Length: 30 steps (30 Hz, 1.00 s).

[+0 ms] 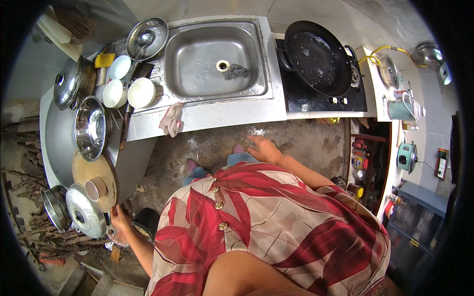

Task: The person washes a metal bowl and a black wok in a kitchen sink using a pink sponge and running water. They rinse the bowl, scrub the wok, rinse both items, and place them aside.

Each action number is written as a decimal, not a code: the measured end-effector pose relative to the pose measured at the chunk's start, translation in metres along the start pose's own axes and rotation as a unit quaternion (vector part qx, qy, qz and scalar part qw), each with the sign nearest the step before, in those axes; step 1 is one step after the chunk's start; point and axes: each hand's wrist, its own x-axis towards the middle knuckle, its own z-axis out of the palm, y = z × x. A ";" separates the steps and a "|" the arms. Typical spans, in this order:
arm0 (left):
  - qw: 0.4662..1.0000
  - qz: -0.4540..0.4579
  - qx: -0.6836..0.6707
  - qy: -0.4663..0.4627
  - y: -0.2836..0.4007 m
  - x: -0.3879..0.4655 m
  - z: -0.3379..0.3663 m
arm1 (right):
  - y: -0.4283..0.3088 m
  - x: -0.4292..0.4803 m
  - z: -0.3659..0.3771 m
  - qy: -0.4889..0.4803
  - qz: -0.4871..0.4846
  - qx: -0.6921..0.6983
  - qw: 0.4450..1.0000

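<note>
My left hand [120,219] is at the lower left, fingers bent, close to the edge of a round wooden cutting board [83,167]. A dark piece shows beside its fingertips; whether the hand grips it is unclear. Just left of that hand sits a pot with a domed metal lid [86,210]. On the board stands a small beige cup [95,188]. My right hand [265,149] hangs over the wet floor in front of the counter, fingers apart and holding nothing.
A steel sink [213,87] holds a dark scouring pad [237,71]. Right of it, a large black wok [318,59] rests on a gas stove [324,102]. White bowls [141,93], a ladle [129,79], a steel basin [90,127] and a cloth [172,120] crowd the left counter.
</note>
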 end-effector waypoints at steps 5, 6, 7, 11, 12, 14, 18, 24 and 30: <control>0.966 -0.061 0.158 0.194 -0.056 0.062 -0.051 | 0.010 -0.018 0.043 0.028 0.026 -0.034 0.999; 0.965 -0.128 0.114 0.198 -0.069 0.070 -0.061 | 0.013 -0.016 0.051 0.006 0.076 -0.050 0.996; 0.957 -0.109 0.096 0.252 -0.086 0.071 -0.067 | 0.016 -0.013 0.056 -0.011 0.054 -0.046 0.997; 0.925 -0.110 -0.026 0.364 -0.133 0.132 -0.105 | 0.020 0.007 0.071 -0.045 0.072 0.010 0.996; 0.919 -0.106 -0.046 0.378 -0.143 0.152 -0.118 | 0.017 0.013 0.072 -0.050 0.087 0.004 0.995; 0.933 -0.105 0.019 0.344 -0.150 0.190 -0.135 | 0.010 0.020 0.071 -0.047 0.117 0.000 0.992; 0.950 -0.078 0.096 0.287 -0.150 0.249 -0.150 | -0.012 0.014 0.068 -0.029 0.151 0.004 0.988; 0.968 -0.089 0.175 0.154 -0.159 0.278 -0.134 | -0.023 -0.004 0.070 0.006 0.174 0.020 0.985; 0.956 -0.085 0.195 0.203 -0.177 0.301 -0.138 | 0.013 -0.024 0.082 0.032 0.145 0.039 0.988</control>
